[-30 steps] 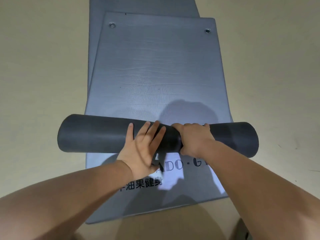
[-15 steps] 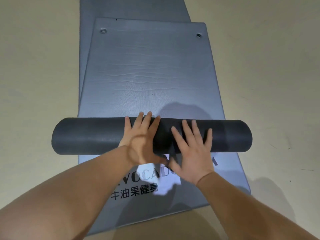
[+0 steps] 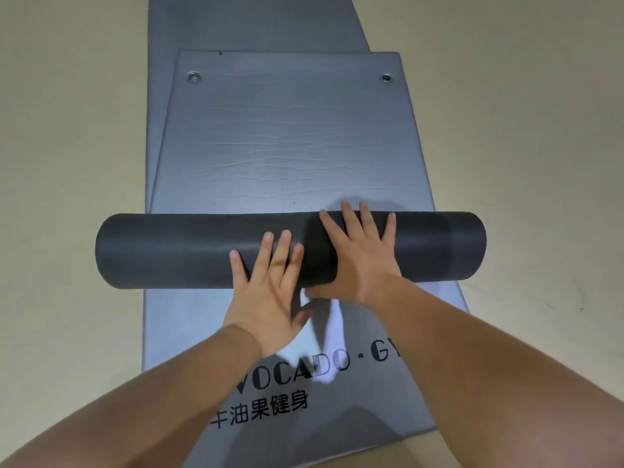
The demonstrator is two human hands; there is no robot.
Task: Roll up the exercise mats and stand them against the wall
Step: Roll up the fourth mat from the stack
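A grey exercise mat (image 3: 283,146) lies flat on the floor, with its near part wound into a dark roll (image 3: 169,249) lying crosswise. My left hand (image 3: 266,288) presses flat on the near side of the roll, fingers spread. My right hand (image 3: 358,255) lies flat over the top of the roll, fingertips reaching its far edge. Two metal eyelets (image 3: 193,77) mark the mat's far end. Beneath it a second grey mat (image 3: 175,309) lies flat, with black printed lettering near me.
Beige floor (image 3: 523,146) surrounds the mats on both sides. The lower mat (image 3: 256,21) runs on past the far end of the top one and out of the frame. No wall is in view.
The roll has moved forward along the mat. My right hand has shifted up over the top of the roll; my left hand has slid back to its near side.
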